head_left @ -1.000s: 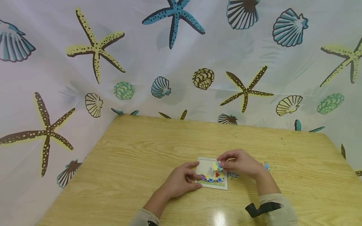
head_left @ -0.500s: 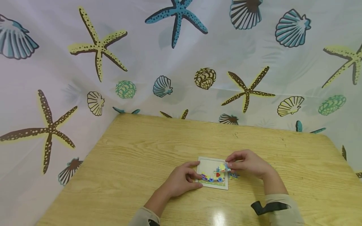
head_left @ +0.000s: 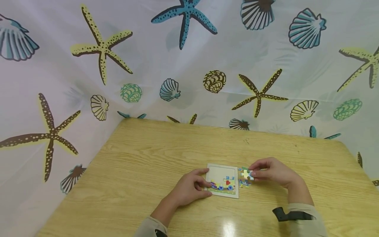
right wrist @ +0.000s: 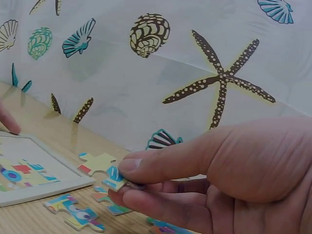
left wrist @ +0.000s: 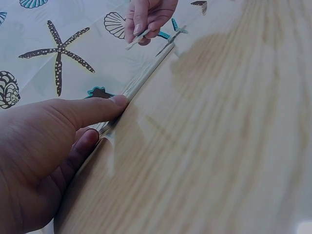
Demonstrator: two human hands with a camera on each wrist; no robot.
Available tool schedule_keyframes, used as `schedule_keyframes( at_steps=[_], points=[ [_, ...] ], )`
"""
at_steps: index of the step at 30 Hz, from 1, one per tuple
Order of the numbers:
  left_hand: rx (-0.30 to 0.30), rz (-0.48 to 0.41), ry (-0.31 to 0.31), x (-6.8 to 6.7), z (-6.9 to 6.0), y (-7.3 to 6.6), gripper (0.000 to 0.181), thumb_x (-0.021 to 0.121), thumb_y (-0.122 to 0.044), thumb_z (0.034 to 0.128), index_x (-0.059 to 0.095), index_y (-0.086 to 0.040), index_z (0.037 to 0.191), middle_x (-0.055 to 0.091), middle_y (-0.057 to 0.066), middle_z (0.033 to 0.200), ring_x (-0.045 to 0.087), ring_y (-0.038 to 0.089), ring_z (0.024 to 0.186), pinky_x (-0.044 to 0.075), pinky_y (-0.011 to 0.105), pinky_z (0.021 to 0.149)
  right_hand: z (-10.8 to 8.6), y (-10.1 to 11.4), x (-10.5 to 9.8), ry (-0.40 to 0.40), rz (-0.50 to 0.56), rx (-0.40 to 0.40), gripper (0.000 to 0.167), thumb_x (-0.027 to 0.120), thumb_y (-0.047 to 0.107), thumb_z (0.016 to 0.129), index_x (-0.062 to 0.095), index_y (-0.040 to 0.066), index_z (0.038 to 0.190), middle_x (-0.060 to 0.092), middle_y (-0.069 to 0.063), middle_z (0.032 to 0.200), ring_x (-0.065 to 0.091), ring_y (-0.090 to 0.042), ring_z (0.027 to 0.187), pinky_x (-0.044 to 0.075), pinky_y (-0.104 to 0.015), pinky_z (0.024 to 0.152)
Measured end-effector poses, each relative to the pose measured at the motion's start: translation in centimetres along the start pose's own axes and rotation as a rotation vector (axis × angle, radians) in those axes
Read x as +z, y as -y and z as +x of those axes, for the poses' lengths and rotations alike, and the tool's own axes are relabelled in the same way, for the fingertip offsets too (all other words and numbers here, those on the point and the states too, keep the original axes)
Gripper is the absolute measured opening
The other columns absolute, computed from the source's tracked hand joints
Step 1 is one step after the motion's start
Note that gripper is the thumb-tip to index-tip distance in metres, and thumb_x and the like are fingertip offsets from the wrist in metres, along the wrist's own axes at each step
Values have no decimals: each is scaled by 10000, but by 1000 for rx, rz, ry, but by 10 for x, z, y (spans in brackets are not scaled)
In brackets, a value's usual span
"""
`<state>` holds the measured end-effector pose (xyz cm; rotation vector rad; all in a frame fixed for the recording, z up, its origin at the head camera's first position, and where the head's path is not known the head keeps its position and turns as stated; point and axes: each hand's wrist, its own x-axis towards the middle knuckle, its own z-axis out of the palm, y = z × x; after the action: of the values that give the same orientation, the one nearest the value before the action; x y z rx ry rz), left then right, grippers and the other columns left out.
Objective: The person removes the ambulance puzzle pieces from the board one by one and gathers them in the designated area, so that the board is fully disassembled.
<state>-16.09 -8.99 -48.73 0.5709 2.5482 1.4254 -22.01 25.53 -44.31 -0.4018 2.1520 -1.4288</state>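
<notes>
A shallow jigsaw tray (head_left: 222, 167) with a pale frame lies on the table, its lower part filled with a colourful vehicle picture and its upper part bare. My left hand (head_left: 189, 190) holds the tray's left side, fingertips over the frame and thumb near the lower corner. Just beyond the right edge, my right hand (head_left: 275, 172) pinches a jigsaw piece (right wrist: 115, 178) with blue and white print between thumb and fingers. Touching or overlapping it in the right wrist view is a yellow part (right wrist: 99, 161) with a red corner; whether it belongs to the same piece, I cannot tell.
Several loose jigsaw pieces (right wrist: 75, 212) lie on the wooden table (head_left: 142, 158) beside the tray's right edge, partly under my right hand. A white curtain (head_left: 189, 72) printed with starfish and shells hangs behind and to the left of the table.
My right hand has moved right, from above the tray to the loose pieces beside it, with a jigsaw piece still pinched. My left hand has stayed on the tray's left side.
</notes>
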Motion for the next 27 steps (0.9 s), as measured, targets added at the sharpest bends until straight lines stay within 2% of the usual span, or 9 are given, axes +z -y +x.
schedule_keyframes(
  at_steps=[9, 18, 27],
  points=[
    [-8, -5, 30, 1, 3, -5, 134, 837, -236, 821, 796, -178, 934, 498, 21, 1513, 589, 64, 785, 504, 186, 726, -17, -6, -9, 46, 36, 61, 329, 703, 180, 943, 621, -82, 1123, 673, -62, 969, 688, -161, 895, 601, -319, 811],
    [-12, 7, 16, -2, 2, -4, 128, 840, -236, 818, 797, -185, 928, 500, 22, 1512, 587, 58, 766, 504, 188, 717, -21, -11, -15, 97, 64, 73, 305, 686, 155, 953, 616, -80, 1133, 683, -39, 995, 691, -136, 894, 601, -311, 807],
    [-17, 4, 7, -2, -3, -2, 149, 845, -241, 811, 798, -180, 939, 497, 27, 1514, 582, 70, 775, 500, 185, 717, -21, -12, -16, 80, 36, 112, 312, 726, 144, 919, 657, -96, 1106, 732, -67, 1088, 710, -132, 872, 606, -315, 783]
  ],
)
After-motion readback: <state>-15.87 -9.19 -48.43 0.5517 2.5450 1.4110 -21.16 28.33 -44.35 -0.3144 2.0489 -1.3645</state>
